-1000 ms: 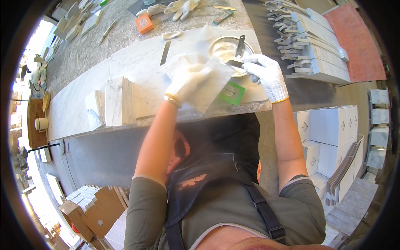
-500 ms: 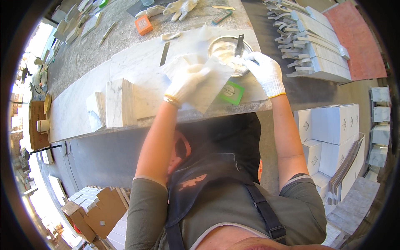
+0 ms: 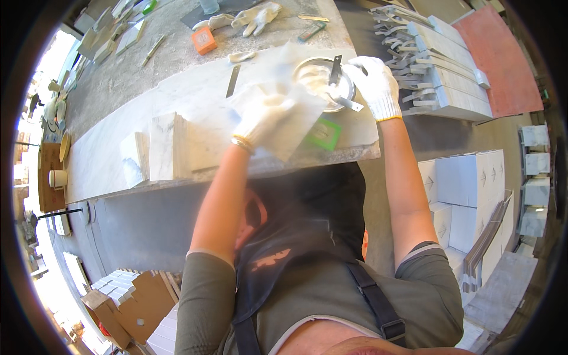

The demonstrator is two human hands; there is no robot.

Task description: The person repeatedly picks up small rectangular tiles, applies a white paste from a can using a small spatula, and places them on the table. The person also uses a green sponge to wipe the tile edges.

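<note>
Pale slab (image 3: 306, 120) left of the tin (image 3: 353, 90) looks stiff, brittle; grip its edges. Your left hand (image 3: 267, 112), partly closed, holds it; your half-curled right hand (image 3: 374, 86) seems empty.

Your pale, flat, squarish piece (image 3: 306, 112): blurred, tilted, held in your left hand (image 3: 266, 115) above the bench. Your round tin (image 3: 354, 89): uncovered, upright, just right of the piece, creamy-white paste (image 3: 312, 76) inside. Two scrapers in tin: dark blade (image 3: 336, 69) sticking up, silvery one (image 3: 349, 103) across near rim.
</note>
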